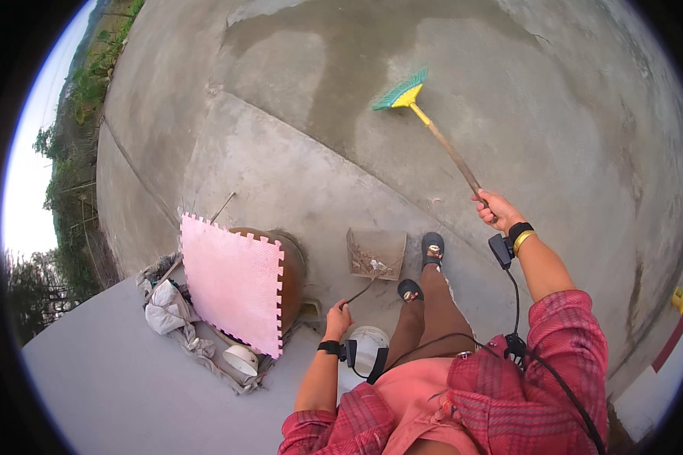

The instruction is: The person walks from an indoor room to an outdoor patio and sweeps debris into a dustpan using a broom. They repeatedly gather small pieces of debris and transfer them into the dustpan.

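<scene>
My right hand (498,209) is closed around the wooden handle of a broom (408,96) with a yellow head and green bristles. The bristles rest on the concrete floor, ahead of me at the upper middle, and look slightly blurred. In my left hand (339,319) is the thin handle of a dustpan (377,242), which sits on the floor in front of my feet. Brown debris and a few whitish scraps lie inside the pan.
A pink foam mat (233,278) covers part of a large brown round container (293,278) at left. Crumpled grey cloth (168,307) and a white bowl (241,360) lie beside it. A white bucket (369,348) stands near my left forearm. Floor seams cross the concrete.
</scene>
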Motion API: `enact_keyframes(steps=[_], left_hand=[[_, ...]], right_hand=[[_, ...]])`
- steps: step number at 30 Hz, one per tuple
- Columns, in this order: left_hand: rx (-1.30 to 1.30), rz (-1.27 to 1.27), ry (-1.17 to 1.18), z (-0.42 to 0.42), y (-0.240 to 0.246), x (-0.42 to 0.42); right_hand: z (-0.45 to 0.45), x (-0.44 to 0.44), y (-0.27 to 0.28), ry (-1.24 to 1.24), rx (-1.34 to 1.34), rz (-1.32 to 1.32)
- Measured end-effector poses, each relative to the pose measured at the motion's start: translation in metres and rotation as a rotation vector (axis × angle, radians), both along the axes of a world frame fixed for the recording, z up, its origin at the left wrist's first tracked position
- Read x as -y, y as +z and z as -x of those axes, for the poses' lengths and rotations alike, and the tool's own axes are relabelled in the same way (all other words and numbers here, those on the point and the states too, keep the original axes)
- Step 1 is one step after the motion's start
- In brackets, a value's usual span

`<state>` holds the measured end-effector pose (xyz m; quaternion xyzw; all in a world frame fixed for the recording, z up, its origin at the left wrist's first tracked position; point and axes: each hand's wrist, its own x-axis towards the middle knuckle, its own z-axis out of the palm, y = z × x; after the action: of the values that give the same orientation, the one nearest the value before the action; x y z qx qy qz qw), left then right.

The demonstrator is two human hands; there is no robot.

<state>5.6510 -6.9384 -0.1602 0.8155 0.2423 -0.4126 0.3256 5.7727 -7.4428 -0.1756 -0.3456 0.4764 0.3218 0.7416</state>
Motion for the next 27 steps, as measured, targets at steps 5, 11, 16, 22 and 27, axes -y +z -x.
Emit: enact_keyframes(steps=[5,11,16,22,27], left_hand=[[-0.015,-0.007,-0.034,-0.029,0.025,0.017],[0.089,-0.039,-0.395,-0.088,0.046,0.057],[0.155,0.011,-0.571,-0.14,0.058,0.096],[0.228,0.054,-0.807,-0.197,0.044,0.144],[0.327,0.068,-1.01,-0.252,0.002,0.183]], right_hand=[[0.158,0.038,0.052,0.038,-0.271,0.072],[0.276,0.064,0.119,-0.05,-0.316,0.047],[0.312,0.069,0.165,-0.218,-0.23,0.092],[0.278,0.058,0.107,-0.539,-0.129,0.092],[0.26,0.0,0.063,-0.695,-0.244,-0.023]])
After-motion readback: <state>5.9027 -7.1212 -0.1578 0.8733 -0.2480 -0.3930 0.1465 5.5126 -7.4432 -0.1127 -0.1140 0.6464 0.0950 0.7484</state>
